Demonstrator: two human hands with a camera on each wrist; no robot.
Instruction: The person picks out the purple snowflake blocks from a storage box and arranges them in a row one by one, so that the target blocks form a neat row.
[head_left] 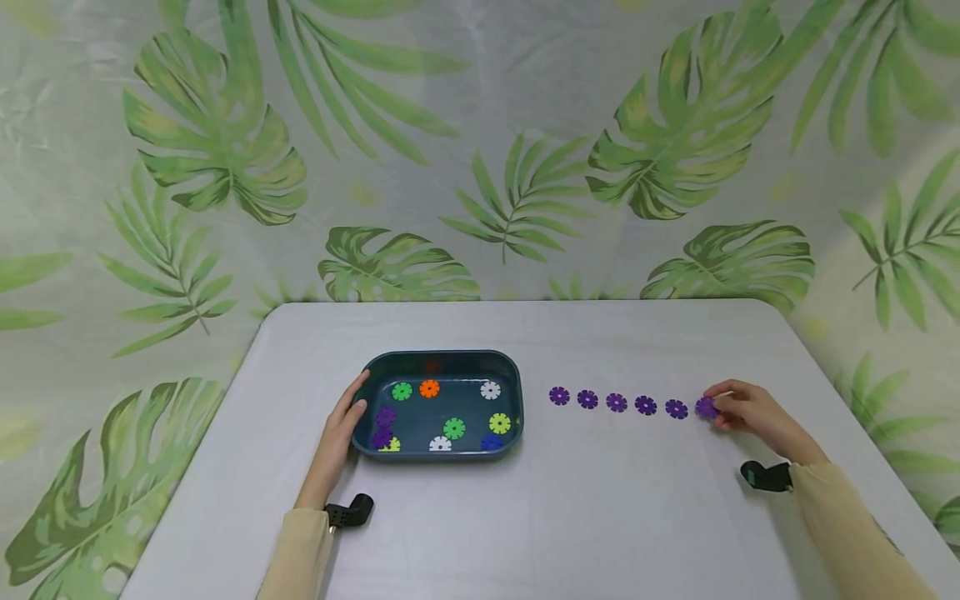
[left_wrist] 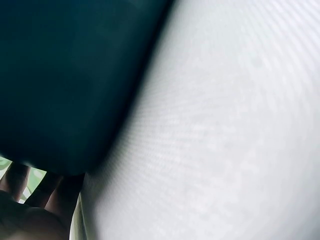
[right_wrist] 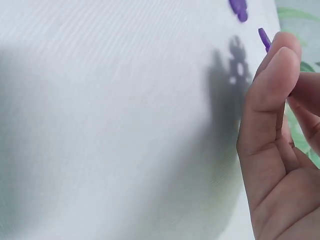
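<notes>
My left hand point(head_left: 341, 425) rests against the left side of a dark teal tray point(head_left: 437, 456), fingers along its outer wall and thumb at the rim. In the left wrist view, the fingers point(left_wrist: 62, 197) show at the tray's end. My right hand point(head_left: 753, 414) pinches a purple snowflake disc point(head_left: 706, 407) between thumb and fingertips at the right end of a row. In the right wrist view, only an edge of this disc point(right_wrist: 264, 40) shows above the thumb, with its shadow on the cloth. The row's other purple discs point(head_left: 646, 406) lie flat, spaced apart.
Loose snowflake discs lie in the tray: green point(head_left: 453, 428), orange point(head_left: 429, 388), white point(head_left: 490, 390), yellow point(head_left: 499, 423), blue point(head_left: 491, 442) and purple point(head_left: 386, 417). A white cloth point(head_left: 570, 517) covers the table, and a leaf-patterned curtain point(head_left: 525, 125) hangs behind it.
</notes>
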